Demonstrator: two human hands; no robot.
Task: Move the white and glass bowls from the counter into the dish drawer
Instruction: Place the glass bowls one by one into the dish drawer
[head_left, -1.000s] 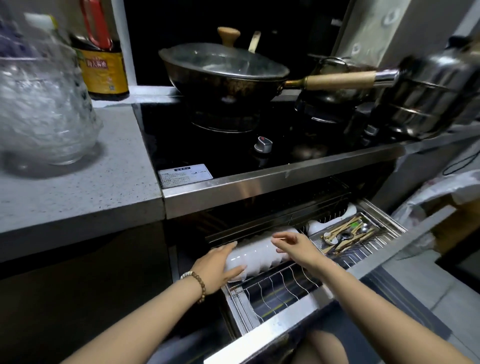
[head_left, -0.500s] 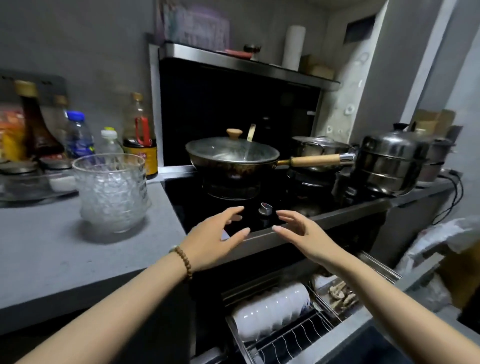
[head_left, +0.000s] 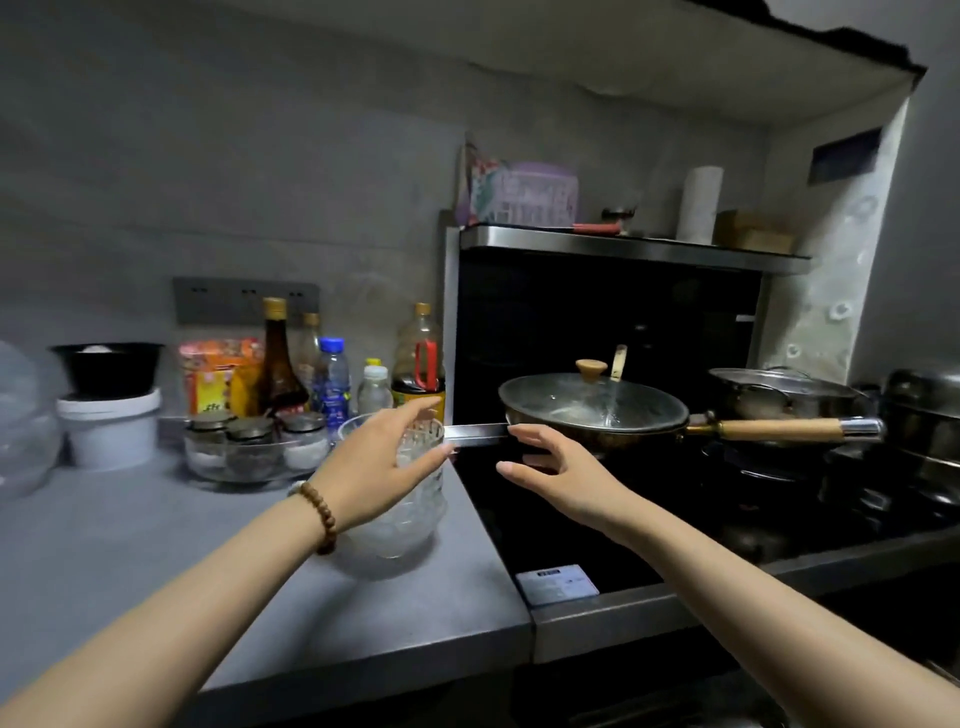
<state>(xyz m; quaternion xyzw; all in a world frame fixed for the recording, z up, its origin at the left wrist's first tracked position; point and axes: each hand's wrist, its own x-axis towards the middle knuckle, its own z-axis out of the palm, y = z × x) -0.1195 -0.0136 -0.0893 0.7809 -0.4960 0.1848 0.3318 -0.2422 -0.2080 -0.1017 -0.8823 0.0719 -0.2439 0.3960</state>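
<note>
A stack of clear patterned glass bowls (head_left: 410, 525) stands on the grey counter (head_left: 156, 561) near the stove's left edge. My left hand (head_left: 374, 467), with a bead bracelet at the wrist, hovers open in front of the stack and covers its left side; whether it touches the glass is unclear. My right hand (head_left: 556, 473) is open over the black stove top, a little to the right of the stack, and holds nothing. The dish drawer is out of view.
A lidded wok (head_left: 597, 410) with a wooden handle sits on the stove (head_left: 597, 530), with steel pots (head_left: 914, 426) further right. Bottles (head_left: 421, 364), a tray of jars (head_left: 254, 447), a white tub (head_left: 109, 426) and a large glass bowl (head_left: 21, 426) line the counter's back and left.
The view has risen from the open drawer to the counter. Both hands left the white bowls in the drawer rack and moved up toward the glass bowl stack.
</note>
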